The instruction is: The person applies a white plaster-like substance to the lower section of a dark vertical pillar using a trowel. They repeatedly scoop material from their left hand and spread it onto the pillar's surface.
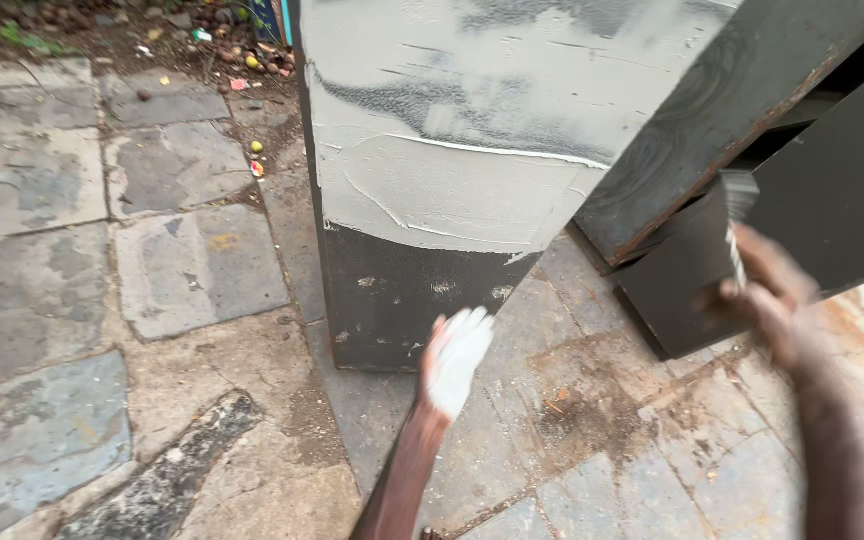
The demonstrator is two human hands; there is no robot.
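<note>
The right hand (767, 295) grasps a putty knife (737, 215) by its handle, blade up, near the dark metal frame (722, 110). The left hand (455, 358), white with putty, hangs released and blurred before the dark metal panel (432, 160). Grey putty (432, 190) covers the panel's upper part; its bottom is bare. The panel stands upright on the stone pavement (192, 270).
</note>
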